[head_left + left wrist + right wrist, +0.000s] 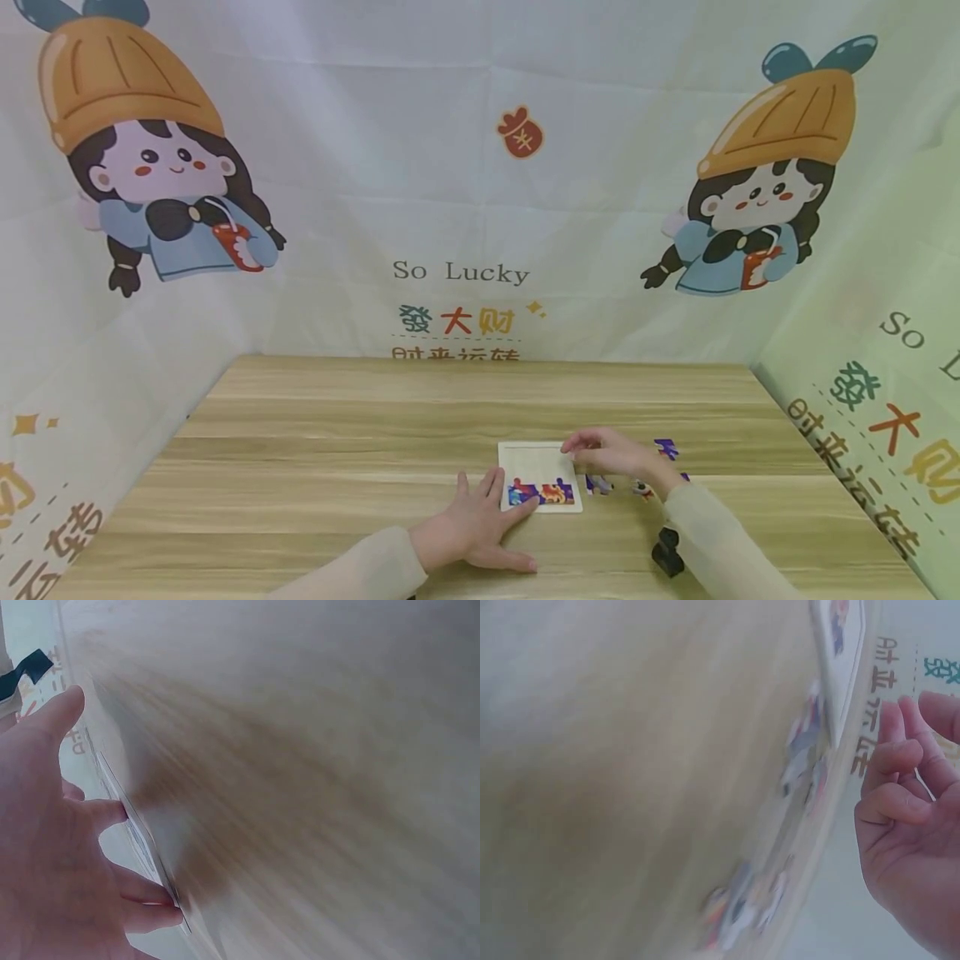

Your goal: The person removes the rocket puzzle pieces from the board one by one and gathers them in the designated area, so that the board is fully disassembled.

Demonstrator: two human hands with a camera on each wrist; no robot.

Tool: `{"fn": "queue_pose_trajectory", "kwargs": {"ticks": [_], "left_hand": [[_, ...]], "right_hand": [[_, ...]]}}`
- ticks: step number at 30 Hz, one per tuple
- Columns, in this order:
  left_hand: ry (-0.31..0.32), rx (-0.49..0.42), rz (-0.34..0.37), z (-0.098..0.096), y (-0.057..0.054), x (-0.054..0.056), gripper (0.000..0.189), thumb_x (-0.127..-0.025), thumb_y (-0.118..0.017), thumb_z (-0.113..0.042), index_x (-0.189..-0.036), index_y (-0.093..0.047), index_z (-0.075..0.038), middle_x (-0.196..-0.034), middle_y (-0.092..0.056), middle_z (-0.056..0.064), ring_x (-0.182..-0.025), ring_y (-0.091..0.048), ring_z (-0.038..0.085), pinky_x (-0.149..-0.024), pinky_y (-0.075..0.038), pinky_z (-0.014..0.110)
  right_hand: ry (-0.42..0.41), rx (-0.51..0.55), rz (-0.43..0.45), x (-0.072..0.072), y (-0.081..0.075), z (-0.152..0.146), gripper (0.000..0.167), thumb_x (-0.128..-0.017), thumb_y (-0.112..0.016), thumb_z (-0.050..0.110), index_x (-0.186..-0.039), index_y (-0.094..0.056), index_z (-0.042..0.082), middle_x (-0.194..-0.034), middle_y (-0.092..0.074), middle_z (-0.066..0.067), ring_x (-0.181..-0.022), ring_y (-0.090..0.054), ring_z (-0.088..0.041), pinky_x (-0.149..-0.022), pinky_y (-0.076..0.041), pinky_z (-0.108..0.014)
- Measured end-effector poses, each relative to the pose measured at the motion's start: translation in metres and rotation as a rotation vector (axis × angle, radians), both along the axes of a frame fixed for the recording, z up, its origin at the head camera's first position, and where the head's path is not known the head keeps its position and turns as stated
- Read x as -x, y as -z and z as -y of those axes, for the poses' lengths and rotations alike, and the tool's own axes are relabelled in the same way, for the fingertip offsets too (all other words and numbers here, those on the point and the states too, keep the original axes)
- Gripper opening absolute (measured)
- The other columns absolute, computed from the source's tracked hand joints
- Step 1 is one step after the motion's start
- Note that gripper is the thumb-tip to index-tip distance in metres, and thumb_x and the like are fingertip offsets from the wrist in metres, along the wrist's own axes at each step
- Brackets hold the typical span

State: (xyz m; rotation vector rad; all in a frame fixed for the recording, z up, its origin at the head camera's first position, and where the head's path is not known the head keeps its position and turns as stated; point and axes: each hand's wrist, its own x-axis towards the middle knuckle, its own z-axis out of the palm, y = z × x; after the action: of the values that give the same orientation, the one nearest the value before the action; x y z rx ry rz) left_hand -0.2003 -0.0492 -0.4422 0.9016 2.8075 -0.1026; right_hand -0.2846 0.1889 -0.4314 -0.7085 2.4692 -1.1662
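Head view: left hand (pixel 480 527) against board (pixel 534 463)

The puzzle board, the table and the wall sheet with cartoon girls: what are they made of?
Puzzle board: maybe cardboard or thin wood, with a pale, fairly matte face; it looks thin and flat.
Table: wood or wood-look laminate, smooth-looking, with streaky brown grain.
Wall sheet: probably thin printed cloth, mostly matte, because it shows creases and soft ripples.

The table (pixel 337 433) shows smooth wood grain with a faint sheen. The backdrop (pixel 375 167) is creased matt cloth, the sleeves (pixel 723 537) plain matt fabric. The puzzle tray (pixel 534 463) looks like matt board, the puzzle pieces (pixel 666 448) like printed card.
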Motion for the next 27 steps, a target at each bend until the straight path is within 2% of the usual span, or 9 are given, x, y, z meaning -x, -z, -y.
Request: {"fn": "queue_pose_trajectory", "kwargs": {"ticks": [7, 10, 14, 22, 27], "left_hand": [[0.003, 0.000, 0.018, 0.000, -0.001, 0.000, 0.079, -0.070, -0.035, -0.078, -0.138, -0.026, -0.037, -0.139, -0.021, 0.023, -0.128, -0.017, 0.034, -0.092, -0.014, 0.062], [0.004, -0.001, 0.024, 0.000, -0.001, 0.001, 0.079, -0.070, -0.035, -0.077, -0.138, -0.026, -0.037, -0.139, -0.021, 0.023, -0.128, -0.017, 0.034, -0.092, -0.014, 0.063], [0.006, 0.000, 0.024, 0.000, 0.000, 0.001, 0.079, -0.070, -0.035, -0.078, -0.138, -0.025, -0.038, -0.139, -0.020, 0.023, -0.128, -0.017, 0.034, -0.092, -0.014, 0.063], [0.012, -0.004, 0.025, 0.001, 0.001, 0.002, 0.079, -0.070, -0.034, -0.078, -0.138, -0.026, -0.037, -0.139, -0.020, 0.024, -0.127, -0.016, 0.035, -0.091, -0.014, 0.064], [0.014, -0.004, 0.027, 0.001, 0.000, 0.002, 0.080, -0.070, -0.034, -0.078, -0.138, -0.026, -0.036, -0.139, -0.020, 0.024, -0.127, -0.016, 0.035, -0.091, -0.013, 0.064]], "right_hand": [[-0.070, -0.039, 0.065, 0.003, -0.008, 0.020, 0.023, -0.089, -0.050, 0.016, -0.106, -0.059, 0.005, -0.104, -0.056, -0.005, -0.093, -0.050, -0.020, -0.078, -0.043, -0.039], [-0.073, -0.044, 0.119, 0.006, -0.009, 0.027, 0.022, -0.089, -0.050, 0.015, -0.106, -0.060, 0.006, -0.100, -0.056, -0.003, -0.084, -0.050, -0.019, -0.072, -0.043, -0.036], [-0.107, -0.052, 0.146, 0.010, -0.007, 0.035, 0.021, -0.088, -0.050, 0.014, -0.104, -0.060, 0.005, -0.091, -0.057, -0.004, -0.069, -0.049, -0.019, -0.063, -0.041, -0.033], [-0.130, -0.072, 0.183, 0.014, -0.003, 0.048, 0.019, -0.086, -0.052, 0.013, -0.101, -0.062, 0.008, -0.085, -0.059, -0.003, -0.064, -0.048, -0.017, -0.054, -0.037, -0.027], [-0.140, -0.103, 0.205, 0.012, -0.001, 0.056, 0.017, -0.084, -0.052, 0.011, -0.098, -0.063, 0.009, -0.081, -0.058, -0.003, -0.060, -0.046, -0.014, -0.052, -0.036, -0.025]]}}
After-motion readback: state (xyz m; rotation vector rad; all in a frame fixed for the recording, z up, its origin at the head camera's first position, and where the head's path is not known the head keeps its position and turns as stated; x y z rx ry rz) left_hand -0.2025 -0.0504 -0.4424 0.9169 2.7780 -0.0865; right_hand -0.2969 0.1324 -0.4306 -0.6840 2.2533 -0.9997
